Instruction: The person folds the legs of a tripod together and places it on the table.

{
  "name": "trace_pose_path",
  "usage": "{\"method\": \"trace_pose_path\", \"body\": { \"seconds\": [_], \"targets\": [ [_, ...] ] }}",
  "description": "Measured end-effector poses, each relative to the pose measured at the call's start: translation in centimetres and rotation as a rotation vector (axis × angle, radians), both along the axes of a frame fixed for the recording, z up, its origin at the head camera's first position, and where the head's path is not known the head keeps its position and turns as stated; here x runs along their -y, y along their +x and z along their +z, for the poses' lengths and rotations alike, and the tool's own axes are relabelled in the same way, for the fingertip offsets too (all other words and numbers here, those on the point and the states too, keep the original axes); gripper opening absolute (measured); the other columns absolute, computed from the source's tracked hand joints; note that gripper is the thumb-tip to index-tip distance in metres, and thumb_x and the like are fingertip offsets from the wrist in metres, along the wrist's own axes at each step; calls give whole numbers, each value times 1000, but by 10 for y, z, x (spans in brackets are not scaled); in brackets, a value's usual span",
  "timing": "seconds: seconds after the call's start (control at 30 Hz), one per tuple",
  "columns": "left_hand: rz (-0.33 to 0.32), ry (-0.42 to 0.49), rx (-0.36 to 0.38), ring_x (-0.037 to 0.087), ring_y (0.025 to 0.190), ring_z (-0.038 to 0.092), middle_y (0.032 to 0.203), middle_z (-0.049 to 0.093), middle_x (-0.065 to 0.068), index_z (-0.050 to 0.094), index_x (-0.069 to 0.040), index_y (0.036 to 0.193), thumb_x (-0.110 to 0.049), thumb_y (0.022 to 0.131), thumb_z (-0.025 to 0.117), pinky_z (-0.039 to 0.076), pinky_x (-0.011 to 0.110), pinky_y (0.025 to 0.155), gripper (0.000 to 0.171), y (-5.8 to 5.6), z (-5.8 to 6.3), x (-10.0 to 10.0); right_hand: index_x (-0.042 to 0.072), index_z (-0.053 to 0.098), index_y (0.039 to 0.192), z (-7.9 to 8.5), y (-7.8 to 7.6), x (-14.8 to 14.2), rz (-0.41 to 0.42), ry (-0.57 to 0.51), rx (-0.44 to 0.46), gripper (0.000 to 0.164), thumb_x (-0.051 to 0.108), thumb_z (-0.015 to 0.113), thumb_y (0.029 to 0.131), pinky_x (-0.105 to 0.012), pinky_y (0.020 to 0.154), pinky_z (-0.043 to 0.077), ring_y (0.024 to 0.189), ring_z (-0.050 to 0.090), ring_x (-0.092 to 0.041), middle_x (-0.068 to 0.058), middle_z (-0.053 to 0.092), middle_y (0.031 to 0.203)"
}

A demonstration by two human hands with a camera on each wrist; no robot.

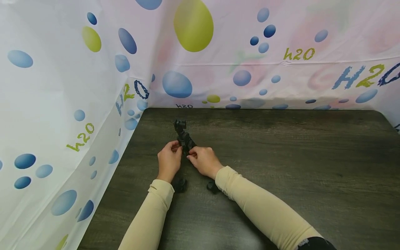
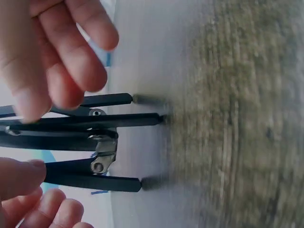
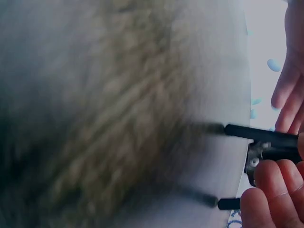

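A small black tripod (image 1: 184, 136) stands between the two hands, its upper part tilted toward the far left. My left hand (image 1: 169, 159) pinches its left side, and the left wrist view has the thumb on one leg (image 2: 95, 180). From the right, my right hand (image 1: 205, 161) grips the tripod low down; in the right wrist view its curled fingers (image 3: 273, 197) cover part of a leg. The legs are spread around a metal hinge (image 2: 103, 152), their tips at or close to the table. Both hands hide parts of the tripod.
A dark wood-grain table (image 1: 281, 166) lies beneath the hands. A white cloth with blue and green spots (image 1: 193, 26) hangs along its far and left sides. Small dark objects show beside the left cuff (image 1: 161, 187) and the right cuff (image 1: 226, 180).
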State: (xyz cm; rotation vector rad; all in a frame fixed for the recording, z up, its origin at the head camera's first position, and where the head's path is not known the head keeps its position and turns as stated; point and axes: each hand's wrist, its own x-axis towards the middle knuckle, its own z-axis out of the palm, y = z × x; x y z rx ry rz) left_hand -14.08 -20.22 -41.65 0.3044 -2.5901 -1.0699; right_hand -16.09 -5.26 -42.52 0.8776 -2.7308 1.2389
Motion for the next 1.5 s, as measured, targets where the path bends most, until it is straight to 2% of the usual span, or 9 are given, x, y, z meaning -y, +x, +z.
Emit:
{"method": "trace_pose_path", "body": {
  "seconds": [0.17,0.3,0.5,0.73,1.13,1.5],
  "targets": [
    [-20,14,-19,30,96,70,103,72,16,69,3,112,-8,91,73,55,45,84,24,10,5,1,-1,70,108,0,-6,-5,-62,-22,0,17,11,70,95,-34,74,57,84,70,-19,-9,72,95],
    [-58,15,13,28,94,71,101,73,14,69,3,110,-8,89,76,55,44,83,24,19,9,0,-1,67,116,1,-11,-7,-111,-9,26,24,11,68,96,-40,82,55,93,68,-24,-12,69,102],
    [-107,25,60,27,93,71,101,73,13,70,2,109,-11,88,78,57,42,80,27,26,9,-4,-2,63,126,2,-14,-8,-101,21,67,31,11,65,98,-43,88,53,102,66,-28,-15,68,112],
    [-125,-8,16,25,85,73,93,74,13,73,2,101,-10,91,75,58,40,74,16,25,7,-7,-2,61,130,2,-15,-8,-82,31,96,34,10,63,99,-42,90,53,106,66,-28,-16,68,117],
    [-100,-40,16,25,83,73,91,75,13,75,2,99,-9,93,73,58,40,72,13,23,10,-7,0,64,126,5,-16,-10,-89,37,72,29,10,64,99,-42,89,53,104,67,-27,-13,70,113],
    [-55,-38,20,26,83,73,93,75,14,74,4,103,-8,94,70,58,42,70,15,20,10,-6,2,70,113,4,-15,-13,-116,40,19,18,10,63,99,-41,81,55,92,69,-26,-11,73,103]
  ]
}}
